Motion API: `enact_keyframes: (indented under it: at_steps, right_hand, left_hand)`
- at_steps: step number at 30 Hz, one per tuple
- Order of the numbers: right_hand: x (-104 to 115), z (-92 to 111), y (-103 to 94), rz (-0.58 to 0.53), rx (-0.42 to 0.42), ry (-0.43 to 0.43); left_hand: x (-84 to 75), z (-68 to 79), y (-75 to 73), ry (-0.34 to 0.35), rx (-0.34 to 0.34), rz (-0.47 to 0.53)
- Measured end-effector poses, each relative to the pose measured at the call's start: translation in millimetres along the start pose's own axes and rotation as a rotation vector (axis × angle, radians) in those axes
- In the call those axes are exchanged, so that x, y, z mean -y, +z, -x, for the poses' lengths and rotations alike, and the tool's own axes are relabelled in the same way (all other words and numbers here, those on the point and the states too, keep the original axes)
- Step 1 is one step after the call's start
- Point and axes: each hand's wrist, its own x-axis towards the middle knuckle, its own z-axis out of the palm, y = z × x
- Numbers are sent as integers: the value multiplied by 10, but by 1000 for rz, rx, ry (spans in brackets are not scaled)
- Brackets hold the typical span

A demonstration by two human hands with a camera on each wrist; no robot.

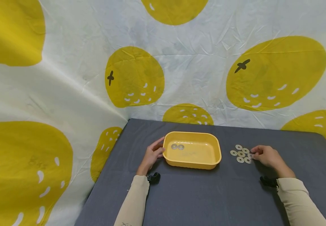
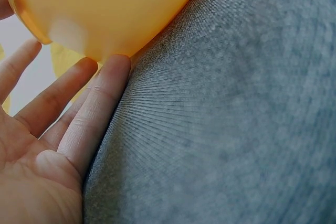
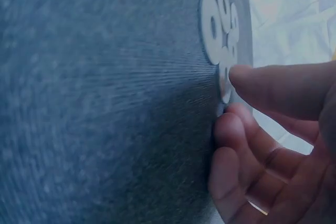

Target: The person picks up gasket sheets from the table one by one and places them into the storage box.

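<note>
A yellow rectangular tray stands on the dark cloth, with two flat metal washers lying side by side at its left. Along the tray's left end rests my left hand, its extended fingers touching the wall. To the right of the tray, several washers lie in a loose cluster. My right hand is at the cluster's right side. Its thumb lies over one washer and its curled fingers meet that washer's edge, pinching it close to the cloth; the hand partly hides it.
The table is covered in dark grey cloth. Behind it and to the left hangs a white fabric printed with large yellow fruits. Dark bands circle both wrists below the light sleeves.
</note>
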Motion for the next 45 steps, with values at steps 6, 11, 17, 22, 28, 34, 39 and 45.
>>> enact_keyframes:
  at_steps: [6, 11, 17, 22, 28, 34, 39, 45]
  right_hand:
    - [-28, 4, 17, -2, 24, 7]
    - [-10, -1, 15, 2, 22, 6]
    - [4, -15, 19, 16, 20, -6]
    - [-15, -34, 42, 21, 23, -16]
    - [-34, -58, 55, 16, 36, -20]
    - [-28, -59, 64, -10, 35, -37]
    - [-21, -45, 65, -27, 43, -35]
    - [-24, -30, 74, -47, 22, -31]
  left_hand:
    - [34, -16, -3, -19, 10, 4]
    - [-21, -10, -15, -32, 31, 10]
    - [-234, 94, 4, -19, 43, 11]
    - [-289, 136, 15, -22, 32, 20]
    - [-275, 121, 8, -31, 41, 23]
    - [-270, 113, -5, -35, 55, 27]
    - [-267, 118, -13, -27, 69, 41]
    - [-271, 132, -21, -20, 81, 41]
